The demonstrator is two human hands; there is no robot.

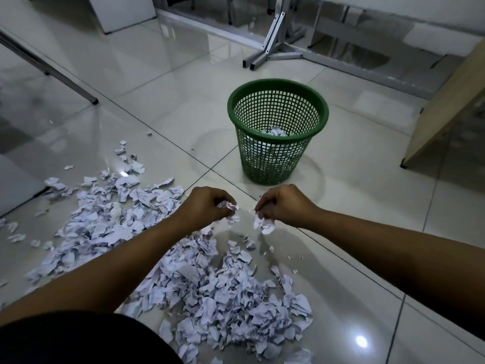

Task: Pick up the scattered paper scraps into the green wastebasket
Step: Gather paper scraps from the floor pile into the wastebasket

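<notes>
Floor tiles, glossy and pale, carry a broad spread of paper scraps from left to near centre. Green wastebasket, upright at far centre, holds some scraps at its bottom. Left hand, fingers curled, grips a small wad of scraps; right hand, just beside it, pinches another wad hanging from its fingertips, both nearer than the basket.

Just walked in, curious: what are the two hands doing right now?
Left hand: fingers curled, pinching crumpled white paper scraps.
Right hand: fingers curled, gripping a white paper clump.
</notes>
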